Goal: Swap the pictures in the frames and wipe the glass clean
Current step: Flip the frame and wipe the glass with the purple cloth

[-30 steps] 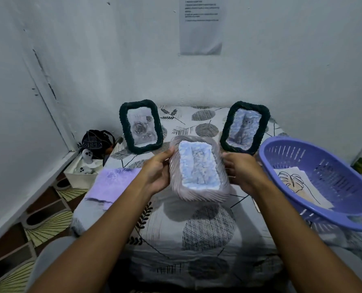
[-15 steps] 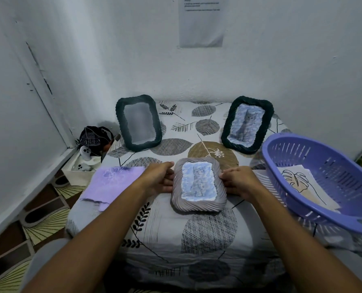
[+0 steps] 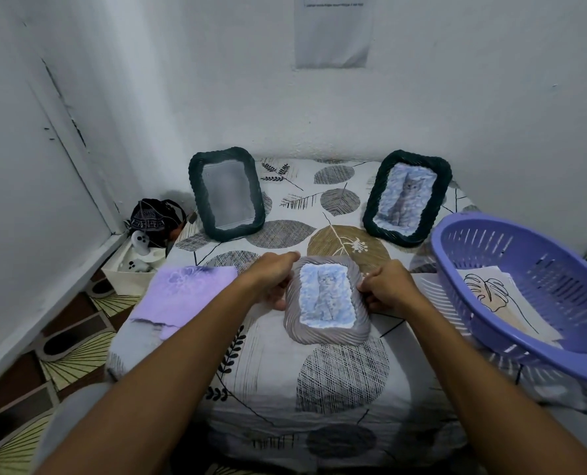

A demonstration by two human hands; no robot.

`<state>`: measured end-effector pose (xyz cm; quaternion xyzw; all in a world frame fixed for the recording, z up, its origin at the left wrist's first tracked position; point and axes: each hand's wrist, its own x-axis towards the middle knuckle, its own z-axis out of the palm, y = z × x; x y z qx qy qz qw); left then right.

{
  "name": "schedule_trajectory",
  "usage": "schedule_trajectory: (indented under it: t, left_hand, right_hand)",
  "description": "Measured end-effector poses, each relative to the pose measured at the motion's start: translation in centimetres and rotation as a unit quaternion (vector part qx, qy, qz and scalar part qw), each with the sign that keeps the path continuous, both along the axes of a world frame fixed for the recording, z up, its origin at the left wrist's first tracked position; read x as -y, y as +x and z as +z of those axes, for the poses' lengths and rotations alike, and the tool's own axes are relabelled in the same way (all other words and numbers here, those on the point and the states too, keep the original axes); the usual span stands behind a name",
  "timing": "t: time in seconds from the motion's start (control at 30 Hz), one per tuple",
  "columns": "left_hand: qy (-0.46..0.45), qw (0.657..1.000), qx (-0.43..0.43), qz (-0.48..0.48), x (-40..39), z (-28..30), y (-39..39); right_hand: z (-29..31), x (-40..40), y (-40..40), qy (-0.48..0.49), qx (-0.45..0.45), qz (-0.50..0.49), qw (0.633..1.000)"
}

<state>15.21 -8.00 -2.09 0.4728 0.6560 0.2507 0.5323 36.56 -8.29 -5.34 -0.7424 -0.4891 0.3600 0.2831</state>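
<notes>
The grey frame (image 3: 326, 301) lies flat on the bed (image 3: 261, 378) between both hands: left hand (image 3: 274, 281) grips its left edge, right hand (image 3: 389, 289) its right edge.

Leaf-print bed (image 3: 336, 399) w/ grey frame (image 3: 326, 332), 2 dark frames (image 3: 226, 193) (image 3: 407, 197), purple cloth (image 3: 182, 296), purple basket (image 3: 524, 296).

We see a ribbed, matt grey frame (image 3: 326, 332), a slotted glossy plastic basket (image 3: 538, 286), a soft lilac cloth (image 3: 185, 296), a printed fabric sheet (image 3: 285, 382) and paper drawings (image 3: 490, 296).
</notes>
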Motion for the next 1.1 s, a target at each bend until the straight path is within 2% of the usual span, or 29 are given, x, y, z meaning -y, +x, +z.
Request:
schedule_trajectory:
  t: [0.1,0.17,0.2,0.27,0.37,0.43,0.5,0.63,0.7,0.97,1.03,1.1]
  left_hand:
    - [0.020,0.999,-0.031,-0.019,0.2,-0.3,-0.4]
    - [0.070,0.995,-0.074,-0.017,0.6,-0.5,-1.4]
    - [0.102,0.991,-0.084,-0.006,0.9,-0.6,-2.2]
    - [0.164,0.983,-0.071,0.028,1.6,-0.4,-4.5]
    - [0.228,0.967,-0.088,0.077,2.8,-0.3,-8.7]
    - [0.239,0.956,-0.131,0.110,3.3,-0.8,-11.5]
    - [0.226,0.953,-0.156,0.129,4.0,-1.3,-13.5]
    - [0.198,0.965,-0.104,0.139,5.7,-2.4,-14.4]
    - [0.191,0.965,-0.111,0.142,5.9,-2.7,-14.3]
    - [0.199,0.967,-0.055,0.151,5.9,-3.6,-15.2]
    - [0.201,0.966,-0.039,0.155,6.2,-2.6,-14.7]
    - [0.211,0.965,-0.020,0.156,6.2,-1.9,-13.9]
  right_hand:
    - [0.3,0.2,-0.4,0.039,0.147,0.027,0.988]
    - [0.8,0.7,-1.5,0.097,0.185,0.036,0.977]
    - [1.1,0.9,-2.4,0.127,0.165,0.042,0.977]
    - [2.2,1.4,-4.8,0.151,0.038,0.067,0.985]
    - [3.3,1.8,-9.3,0.055,-0.217,0.119,0.967]
    - [3.2,1.5,-12.6,-0.032,-0.299,0.133,0.944]
    - [2.7,0.9,-15.5,-0.078,-0.318,0.129,0.936]
    - [1.4,0.1,-18.8,-0.108,-0.304,0.115,0.939]
    - [1.2,0.1,-19.9,-0.116,-0.311,0.107,0.937]
    - [0.6,0.9,-23.1,-0.062,-0.317,0.131,0.937]
    - [1.0,1.2,-22.6,-0.057,-0.359,0.133,0.922]
    - [2.0,1.5,-21.1,-0.067,-0.434,0.123,0.890]
